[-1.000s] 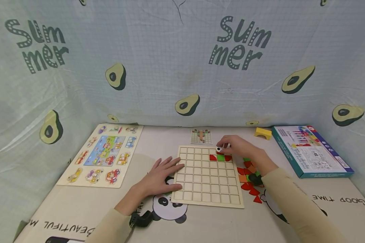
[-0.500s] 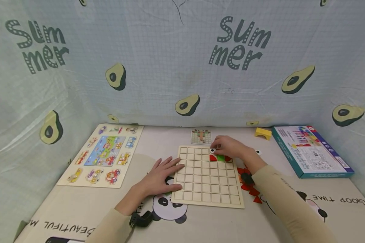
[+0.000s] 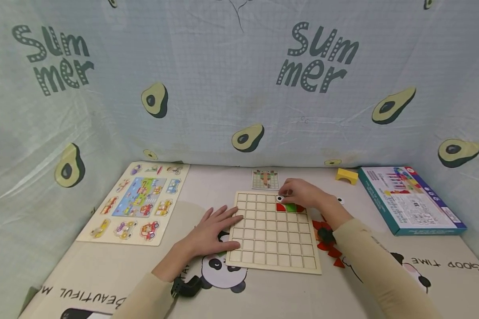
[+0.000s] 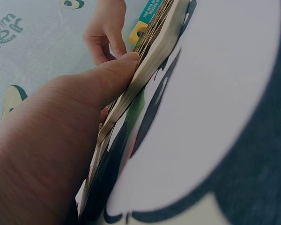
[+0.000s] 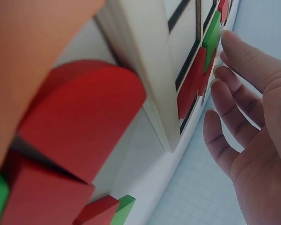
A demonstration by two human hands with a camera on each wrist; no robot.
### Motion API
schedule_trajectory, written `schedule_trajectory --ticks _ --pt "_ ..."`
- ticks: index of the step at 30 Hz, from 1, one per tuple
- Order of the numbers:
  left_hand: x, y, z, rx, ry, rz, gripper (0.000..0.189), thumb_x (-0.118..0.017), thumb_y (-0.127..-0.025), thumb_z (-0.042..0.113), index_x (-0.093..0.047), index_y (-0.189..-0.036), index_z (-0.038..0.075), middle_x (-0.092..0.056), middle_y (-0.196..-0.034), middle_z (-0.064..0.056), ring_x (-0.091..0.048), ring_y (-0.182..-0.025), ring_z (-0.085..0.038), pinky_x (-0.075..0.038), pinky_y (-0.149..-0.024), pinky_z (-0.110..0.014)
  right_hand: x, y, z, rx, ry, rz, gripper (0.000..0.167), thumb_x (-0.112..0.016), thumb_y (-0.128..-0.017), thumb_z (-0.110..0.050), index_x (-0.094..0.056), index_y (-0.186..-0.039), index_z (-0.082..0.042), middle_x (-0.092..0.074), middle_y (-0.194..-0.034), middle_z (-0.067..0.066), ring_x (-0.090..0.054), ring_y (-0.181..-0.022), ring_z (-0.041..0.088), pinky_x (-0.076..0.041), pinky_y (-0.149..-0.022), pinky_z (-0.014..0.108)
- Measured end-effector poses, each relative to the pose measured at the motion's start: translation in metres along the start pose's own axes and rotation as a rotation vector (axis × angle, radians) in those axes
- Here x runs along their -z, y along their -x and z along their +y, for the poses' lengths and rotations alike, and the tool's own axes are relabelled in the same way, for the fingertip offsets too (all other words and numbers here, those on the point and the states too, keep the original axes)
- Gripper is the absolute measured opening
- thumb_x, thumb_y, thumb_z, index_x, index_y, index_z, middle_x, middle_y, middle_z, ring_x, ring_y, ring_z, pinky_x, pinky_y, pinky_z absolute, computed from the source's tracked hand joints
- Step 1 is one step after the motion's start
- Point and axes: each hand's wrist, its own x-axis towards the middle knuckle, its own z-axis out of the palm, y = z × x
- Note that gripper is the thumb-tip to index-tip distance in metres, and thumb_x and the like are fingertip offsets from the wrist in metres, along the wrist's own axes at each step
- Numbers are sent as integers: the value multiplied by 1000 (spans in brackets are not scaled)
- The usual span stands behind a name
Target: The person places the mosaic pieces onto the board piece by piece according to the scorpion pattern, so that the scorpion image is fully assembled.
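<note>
A pale wooden board [image 3: 265,239] with a grid of square cells lies in the middle of the table. My right hand [image 3: 305,193] pinches a white eye tile [image 3: 280,199] with a black dot, at a cell in the board's far row. Just below it, a red tile [image 3: 280,207] and a green tile [image 3: 291,208] sit in cells, with another red piece to their right, partly behind the hand. The right wrist view hides the eye tile. My left hand [image 3: 209,232] rests with spread, straight fingers on the board's left edge; its thumb [image 4: 114,70] touches the rim.
Loose red pieces [image 3: 334,251] lie right of the board, partly under my right wrist. Another eye tile [image 3: 340,200] is behind the forearm. A pattern card [image 3: 265,179], yellow arch block [image 3: 347,176], flat box [image 3: 411,201] and vehicle puzzle [image 3: 133,204] stand around.
My right hand has moved left along the far row with the eye tile, then stayed at one cell. A second eye tile came into sight behind the arm. My left hand has kept its place.
</note>
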Motion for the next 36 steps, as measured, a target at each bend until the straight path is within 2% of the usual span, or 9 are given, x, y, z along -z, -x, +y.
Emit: schedule_trajectory --ticks 8,12,19,26,30,36 --pt "0 -1 0 5 -8 -11 77 -65 -90 58 -46 -154 18 -30 -164 -4 -17 -152 -34 -7 -119 -61 -2 -1 2 -30 7 19 21 -73 -95 -17 -74 -112 -5 -64 -107 4 -62 -95 21 -54 -89 40" --pt "0 -3 -1 3 -9 -14 78 -64 -90 59 -46 -154 18 -30 -164 -3 -16 -152 -33 -7 -119 -61 -2 6 1 -58 -11 41 24 -73 -95 -17 -73 -115 -4 -65 -108 5 -63 -98 23 -54 -89 41" --pt "0 -1 -1 11 -14 -16 78 -64 -90 59 -46 -154 19 -29 -164 -3 -16 -152 -33 -7 -119 -60 8 31 2 -133 -67 88 26 -72 -96 -18 -72 -118 -5 -65 -110 5 -60 -97 23 -53 -88 44" --pt "3 0 -2 -18 -4 -11 76 -64 -92 57 -46 -154 17 -30 -164 -6 -18 -151 -35 -8 -119 -61 21 62 9 -156 -30 141 27 -72 -95 -17 -71 -118 -2 -65 -103 4 -59 -94 23 -53 -84 42" --pt "5 1 -2 -36 -3 -1 75 -63 -93 58 -47 -153 16 -32 -163 -7 -21 -150 -35 -10 -118 -61 24 81 17 -184 -16 149 28 -72 -96 -18 -71 -118 -2 -65 -102 3 -58 -93 22 -53 -82 39" --pt "7 6 -4 -51 -6 1 74 -65 -92 56 -49 -152 15 -36 -161 -7 -24 -149 -36 -12 -118 -62 23 101 30 -235 -50 147 30 -71 -96 -17 -69 -121 0 -65 -104 5 -58 -94 24 -54 -80 37"
